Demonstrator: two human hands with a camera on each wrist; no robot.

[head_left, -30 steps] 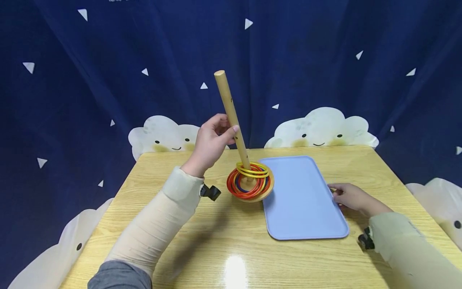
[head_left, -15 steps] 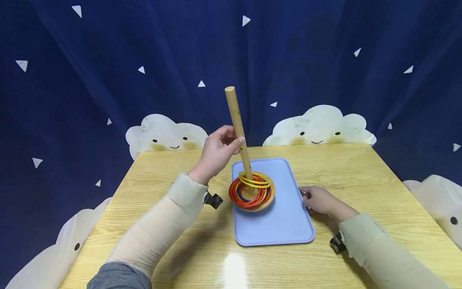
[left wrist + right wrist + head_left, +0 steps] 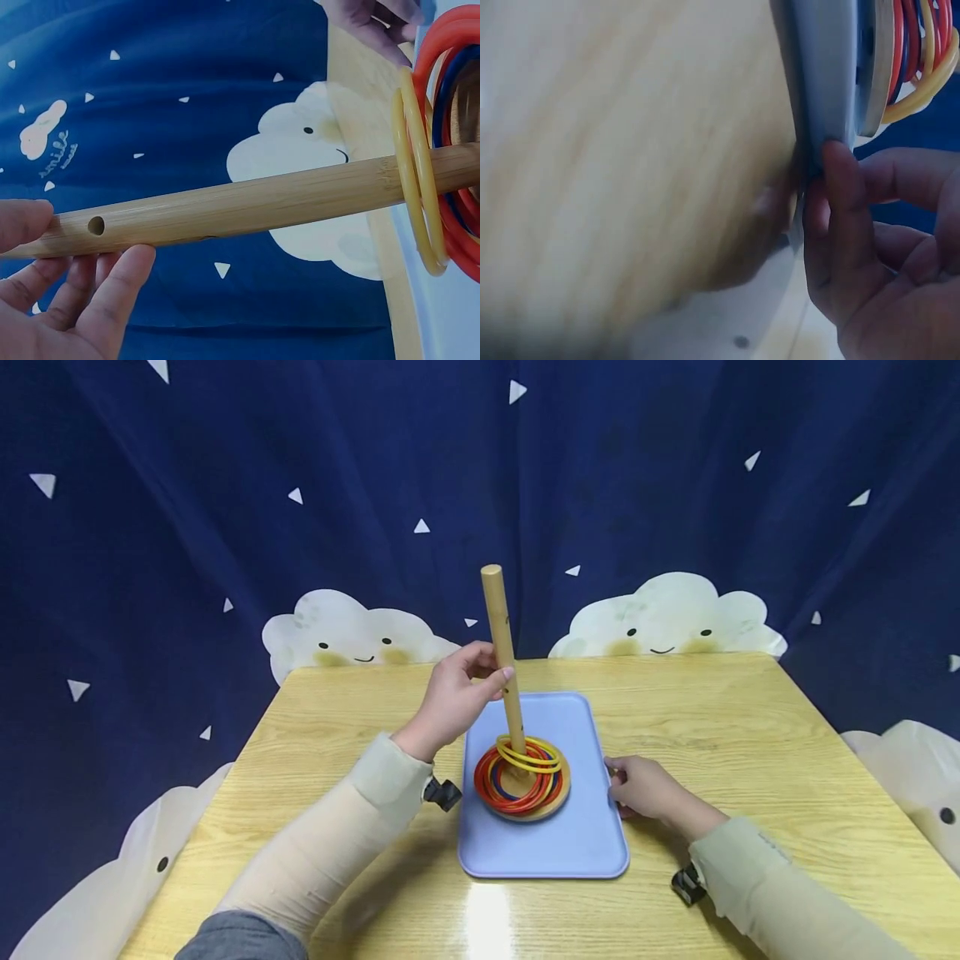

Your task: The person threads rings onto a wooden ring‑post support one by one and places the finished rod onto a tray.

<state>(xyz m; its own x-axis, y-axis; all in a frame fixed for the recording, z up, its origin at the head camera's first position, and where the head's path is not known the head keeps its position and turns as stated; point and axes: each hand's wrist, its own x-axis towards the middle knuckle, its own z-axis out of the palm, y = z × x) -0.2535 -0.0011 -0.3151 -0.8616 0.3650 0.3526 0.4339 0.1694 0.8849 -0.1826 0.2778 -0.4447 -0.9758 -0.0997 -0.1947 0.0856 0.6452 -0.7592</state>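
Observation:
With thumb and fingers my left hand (image 3: pixel 453 697) pinches a wooden post (image 3: pixel 504 635), which leans slightly left. The post rises from a round wooden base (image 3: pixel 561 793) ringed by red, yellow and blue plastic hoops (image 3: pixel 491 793). Yellow hoops (image 3: pixel 420 172) hang around the post's lower part in the left wrist view. The base lies over a light blue tray (image 3: pixel 573 852); whether it touches the tray I cannot tell. At the tray's right edge my right hand (image 3: pixel 647 789) grips the rim, with finger and thumb on it in the right wrist view.
The tray lies on a wooden table (image 3: pixel 712 718). Behind the table hangs a dark blue curtain (image 3: pixel 637 468) with white triangles and smiling clouds. A black wrist camera (image 3: pixel 442 793) sits at the left cuff, another camera (image 3: pixel 687 885) at the right cuff.
My right hand has slid the tray leftward, under the ring-toss stand. My left hand has lowered the stand, and the post now stands more upright.

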